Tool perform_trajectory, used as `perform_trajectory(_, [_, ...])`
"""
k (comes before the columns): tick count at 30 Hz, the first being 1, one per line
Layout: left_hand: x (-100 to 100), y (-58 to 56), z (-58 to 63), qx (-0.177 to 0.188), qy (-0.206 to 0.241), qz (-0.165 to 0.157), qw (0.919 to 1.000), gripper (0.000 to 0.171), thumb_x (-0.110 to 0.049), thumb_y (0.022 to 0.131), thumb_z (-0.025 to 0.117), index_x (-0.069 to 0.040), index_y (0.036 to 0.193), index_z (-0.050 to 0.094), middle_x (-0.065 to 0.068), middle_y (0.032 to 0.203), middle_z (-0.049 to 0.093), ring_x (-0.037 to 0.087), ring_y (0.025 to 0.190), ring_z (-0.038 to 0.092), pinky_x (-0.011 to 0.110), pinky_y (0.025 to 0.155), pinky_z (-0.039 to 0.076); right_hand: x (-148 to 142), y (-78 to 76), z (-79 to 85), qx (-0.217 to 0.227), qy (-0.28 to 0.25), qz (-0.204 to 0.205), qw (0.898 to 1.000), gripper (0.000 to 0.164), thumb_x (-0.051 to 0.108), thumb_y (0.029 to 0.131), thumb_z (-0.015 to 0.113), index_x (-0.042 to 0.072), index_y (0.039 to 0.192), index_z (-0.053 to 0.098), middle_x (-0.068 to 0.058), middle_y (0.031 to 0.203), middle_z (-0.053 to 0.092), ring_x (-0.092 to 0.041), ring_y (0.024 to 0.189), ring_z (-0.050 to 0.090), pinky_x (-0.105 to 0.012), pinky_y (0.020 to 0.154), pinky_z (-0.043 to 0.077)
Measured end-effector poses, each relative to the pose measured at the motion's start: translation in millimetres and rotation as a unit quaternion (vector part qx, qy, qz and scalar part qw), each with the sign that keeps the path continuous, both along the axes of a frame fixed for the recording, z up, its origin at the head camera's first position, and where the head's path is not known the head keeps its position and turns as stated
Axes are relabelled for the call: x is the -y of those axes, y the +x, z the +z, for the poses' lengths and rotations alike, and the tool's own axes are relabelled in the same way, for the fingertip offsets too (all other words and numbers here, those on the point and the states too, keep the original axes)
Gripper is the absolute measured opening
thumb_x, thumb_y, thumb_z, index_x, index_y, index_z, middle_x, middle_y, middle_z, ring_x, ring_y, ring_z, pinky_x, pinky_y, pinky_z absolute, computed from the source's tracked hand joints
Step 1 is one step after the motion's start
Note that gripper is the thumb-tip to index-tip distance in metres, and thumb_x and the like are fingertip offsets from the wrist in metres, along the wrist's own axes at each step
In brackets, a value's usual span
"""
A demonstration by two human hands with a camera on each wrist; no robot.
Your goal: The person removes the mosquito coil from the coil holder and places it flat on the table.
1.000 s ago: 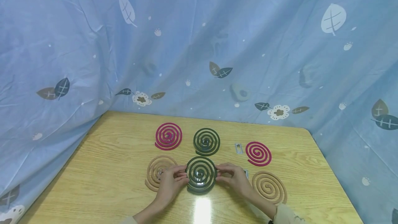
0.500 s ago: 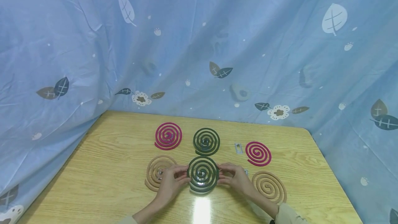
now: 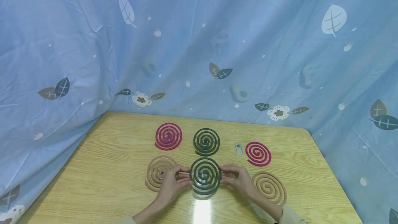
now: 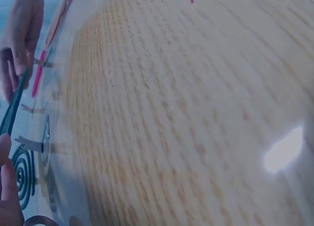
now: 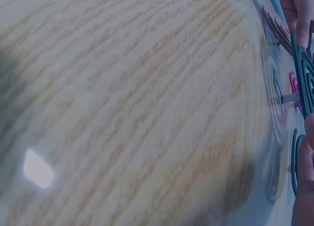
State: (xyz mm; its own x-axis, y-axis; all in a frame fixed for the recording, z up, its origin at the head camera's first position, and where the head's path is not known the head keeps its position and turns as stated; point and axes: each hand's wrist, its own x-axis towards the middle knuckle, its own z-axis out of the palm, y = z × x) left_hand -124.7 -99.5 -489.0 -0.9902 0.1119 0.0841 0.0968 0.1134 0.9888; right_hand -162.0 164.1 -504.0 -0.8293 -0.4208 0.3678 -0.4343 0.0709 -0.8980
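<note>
Between both hands, a dark green mosquito coil is held by its opposite edges, raised over the table. My left hand pinches its left edge with thumb and fingers; my right hand pinches the right edge. Through the coil's gaps a small metal stand shows beneath. From the left wrist the held coil appears nearly edge-on. A second dark green coil lies just beyond. Part of a tan coil is hidden behind my left hand.
A magenta coil lies at the back left, a metal stand showing under it. On the right are another magenta coil and a tan coil. A bare metal stand sits near them. A blue patterned curtain surrounds the wooden table.
Both hands and the held green coil have shifted slightly to the right. A metal stand by the right hand is now covered by it. The other coils have not moved.
</note>
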Motion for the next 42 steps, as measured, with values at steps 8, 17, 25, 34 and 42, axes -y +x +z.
perform_trajectory(8, [-4.9, 1.5, -0.7, -0.009, -0.003, -0.013, 0.9999, 0.039, 0.008, 0.067, 0.08, 0.01, 0.102, 0.062, 0.024, 0.106, 0.063, 0.031, 0.089, 0.066, 0.024, 0.08, 0.058, -9.7, 3.4, -0.5, 0.013, 0.01, 0.01, 1.0, 0.042, -0.012, 0.068, 0.075, -0.021, 0.106, 0.059, -0.033, 0.102, 0.061, -0.009, 0.092, 0.063, -0.031, 0.085, 0.056])
perform_trajectory(17, [-13.0, 2.6, 1.3, -0.006, -0.007, -0.028, 0.9996, 0.04, 0.006, 0.067, 0.08, 0.01, 0.103, 0.062, 0.02, 0.098, 0.066, 0.028, 0.087, 0.067, 0.023, 0.078, 0.058, -20.9, 7.6, -0.5, 0.018, 0.028, -0.001, 0.999, 0.042, -0.006, 0.07, 0.077, -0.018, 0.107, 0.062, -0.03, 0.105, 0.063, -0.007, 0.097, 0.063, -0.026, 0.089, 0.054])
perform_trajectory(25, [-22.7, 3.7, -0.7, -0.003, -0.002, -0.035, 0.9994, 0.039, 0.008, 0.066, 0.08, 0.01, 0.101, 0.063, 0.019, 0.094, 0.067, 0.024, 0.083, 0.068, 0.023, 0.077, 0.058, -31.8, 13.8, 1.2, 0.004, 0.03, -0.002, 1.0, 0.043, -0.003, 0.07, 0.077, -0.018, 0.107, 0.061, -0.029, 0.103, 0.063, -0.009, 0.095, 0.063, -0.024, 0.09, 0.054])
perform_trajectory(34, [-30.0, 6.9, -4.0, -0.027, -0.009, -0.061, 0.9977, 0.035, 0.008, 0.065, 0.08, 0.008, 0.094, 0.06, 0.016, 0.09, 0.066, 0.016, 0.077, 0.066, 0.025, 0.073, 0.06, -43.9, 18.3, -2.9, 0.001, 0.021, 0.017, 1.0, 0.042, -0.007, 0.069, 0.076, -0.018, 0.107, 0.061, -0.028, 0.103, 0.064, -0.006, 0.096, 0.061, -0.024, 0.09, 0.053])
perform_trajectory(42, [-32.3, 7.9, -3.3, -0.013, -0.034, -0.084, 0.9958, 0.031, 0.006, 0.067, 0.081, 0.004, 0.093, 0.063, 0.011, 0.088, 0.068, 0.013, 0.077, 0.066, 0.02, 0.072, 0.058, -55.3, 26.1, -5.4, 0.001, 0.041, 0.024, 0.999, 0.043, -0.002, 0.072, 0.076, -0.017, 0.109, 0.061, -0.028, 0.106, 0.062, -0.003, 0.102, 0.059, -0.019, 0.094, 0.049])
